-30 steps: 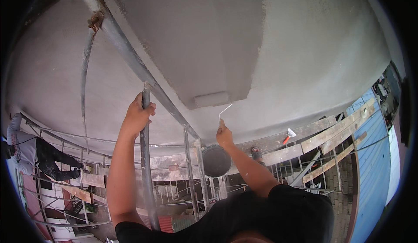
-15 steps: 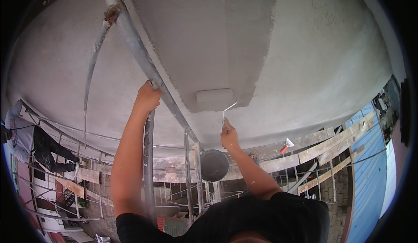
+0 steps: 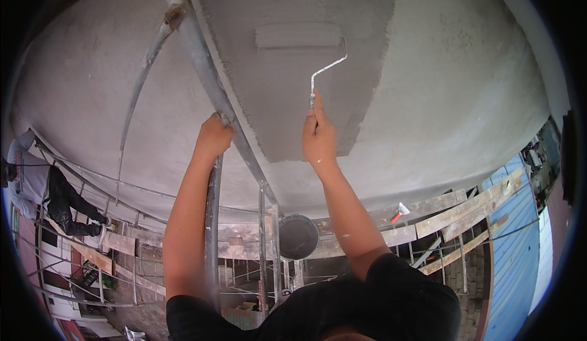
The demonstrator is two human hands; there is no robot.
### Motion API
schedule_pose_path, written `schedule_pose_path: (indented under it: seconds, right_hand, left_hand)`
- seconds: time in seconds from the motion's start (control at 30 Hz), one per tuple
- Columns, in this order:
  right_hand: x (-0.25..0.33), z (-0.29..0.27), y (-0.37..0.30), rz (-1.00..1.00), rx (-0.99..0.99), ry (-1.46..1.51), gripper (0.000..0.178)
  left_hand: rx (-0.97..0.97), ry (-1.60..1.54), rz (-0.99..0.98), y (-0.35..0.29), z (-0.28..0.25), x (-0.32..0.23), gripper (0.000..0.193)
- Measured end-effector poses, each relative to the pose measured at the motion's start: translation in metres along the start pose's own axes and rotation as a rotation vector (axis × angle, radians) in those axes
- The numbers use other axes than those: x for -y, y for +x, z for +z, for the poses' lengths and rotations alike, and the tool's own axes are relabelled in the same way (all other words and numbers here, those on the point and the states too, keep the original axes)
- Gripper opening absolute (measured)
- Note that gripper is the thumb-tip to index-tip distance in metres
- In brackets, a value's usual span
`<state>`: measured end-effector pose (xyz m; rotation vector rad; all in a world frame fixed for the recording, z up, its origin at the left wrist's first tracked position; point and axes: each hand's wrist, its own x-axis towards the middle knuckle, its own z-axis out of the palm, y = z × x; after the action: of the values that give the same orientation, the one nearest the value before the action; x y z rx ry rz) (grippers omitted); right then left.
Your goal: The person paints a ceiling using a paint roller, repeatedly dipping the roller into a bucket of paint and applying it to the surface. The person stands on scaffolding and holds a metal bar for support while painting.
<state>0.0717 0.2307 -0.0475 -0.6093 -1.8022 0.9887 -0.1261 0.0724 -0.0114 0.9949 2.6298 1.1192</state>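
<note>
My right hand (image 3: 319,134) is closed round the handle of a paint roller with a bent white wire frame (image 3: 330,67). The grey roller sleeve (image 3: 298,36) lies against a darker wet-looking grey band (image 3: 244,90) on the pale wall (image 3: 440,90). To the left, my left hand (image 3: 215,134) grips a metal scaffold pole (image 3: 213,218), close to where it meets a slanting scaffold tube (image 3: 211,84). Below my hands stands a round dark bucket (image 3: 298,237) with grey material in it.
Wooden planks (image 3: 440,215) run along the wall's foot, with a red-handled scraper (image 3: 400,212) lying on them. At far left another person (image 3: 52,188) is on the scaffold. A blue corrugated roof (image 3: 513,237) lies at the right, and paving shows far below.
My right hand has pushed the roller up the wall, from the lower end of the dark band to well above it. My left hand keeps hold of the pole.
</note>
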Motion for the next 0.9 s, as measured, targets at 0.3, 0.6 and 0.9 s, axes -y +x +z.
schedule_pose_path:
  seconds: [0.3,0.6,0.9]
  right_hand:
    - [-0.010,0.012,0.013,-0.121,-0.119,-0.028,0.052]
    - [0.026,0.008,0.022,-0.021,-0.068,-0.044,0.052]
    - [0.050,0.015,0.023,-0.024,-0.107,-0.138,0.052]
  left_hand:
    - [-0.043,0.029,0.015,0.008,0.005,0.013,0.036]
    - [-0.013,0.003,-0.031,0.005,0.002,0.015,0.042]
    - [0.015,0.009,-0.054,0.004,0.001,0.010,0.044]
